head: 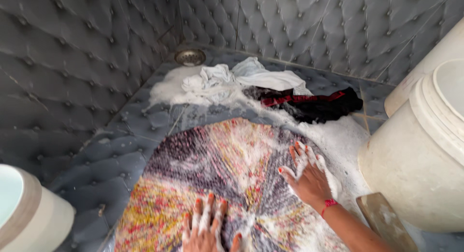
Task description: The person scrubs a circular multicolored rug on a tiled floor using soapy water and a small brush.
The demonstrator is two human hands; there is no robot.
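A large multicoloured patterned cloth (212,160) lies spread flat on the wet grey tiled floor (121,150), covered in white soap suds. My left hand (205,228) presses flat on the cloth at the bottom centre, fingers spread and soapy. Further right, my right hand (309,174) also lies flat on the cloth near its right edge, fingers apart, a red band on the wrist. Neither hand grips anything.
A white garment (227,80) and a black-and-red garment (314,102) lie crumpled beyond the cloth. A round floor drain (190,57) sits in the far corner. A big white bucket (420,155) stands at right, another bucket (29,213) at bottom left. Grey tufted-pattern tiled walls enclose the corner.
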